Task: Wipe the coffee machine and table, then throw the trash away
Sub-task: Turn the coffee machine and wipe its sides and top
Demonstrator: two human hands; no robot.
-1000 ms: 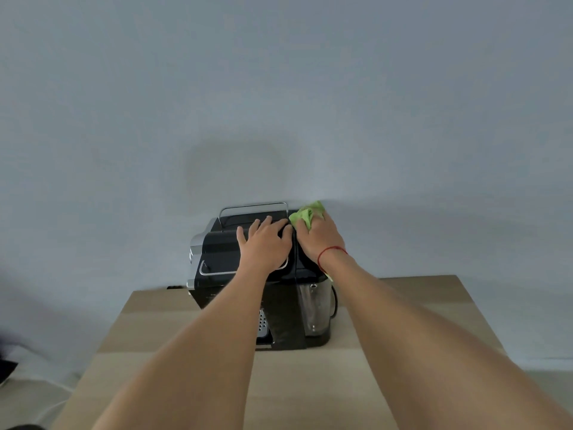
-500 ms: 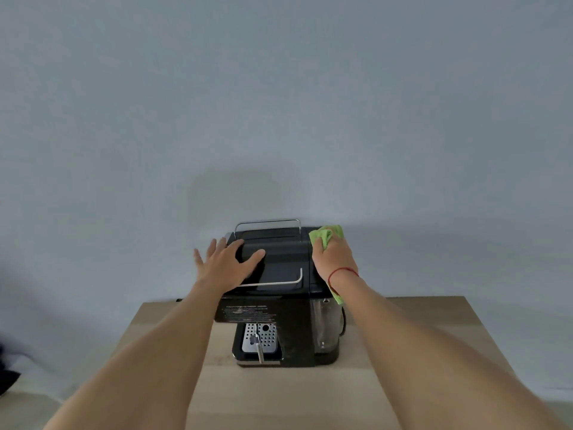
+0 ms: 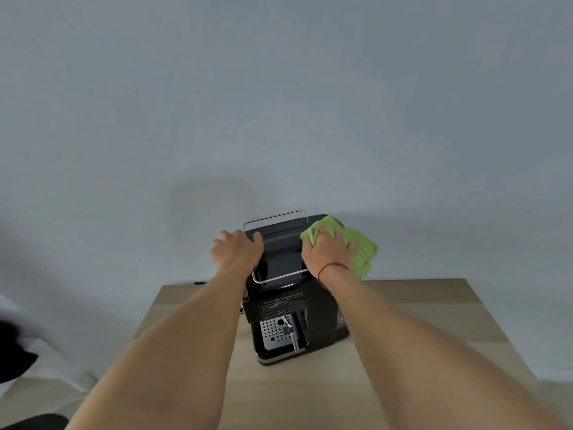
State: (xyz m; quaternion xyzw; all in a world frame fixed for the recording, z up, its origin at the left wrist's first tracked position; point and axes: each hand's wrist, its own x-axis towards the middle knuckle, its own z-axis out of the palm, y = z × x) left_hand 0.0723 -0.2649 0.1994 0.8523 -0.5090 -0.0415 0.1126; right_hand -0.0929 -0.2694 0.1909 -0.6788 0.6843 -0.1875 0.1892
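A black coffee machine (image 3: 288,305) with a metal rail on top and a perforated drip tray stands at the back middle of the light wooden table (image 3: 418,330). My left hand (image 3: 237,251) grips the machine's top left edge, thumb on the lid. My right hand (image 3: 328,251), with a red string at the wrist, presses a green cloth (image 3: 361,251) onto the top right corner of the machine. Part of the cloth hangs over the right side.
A plain grey wall (image 3: 279,103) rises right behind the table. A dark object (image 3: 12,352) sits at the far left edge of the view, off the table. A thin cable (image 3: 200,283) shows at the table's back left edge.
My left hand slid from the middle of the lid to the machine's left edge. My right hand shifted the green cloth toward the right side, and more of the cloth now shows.
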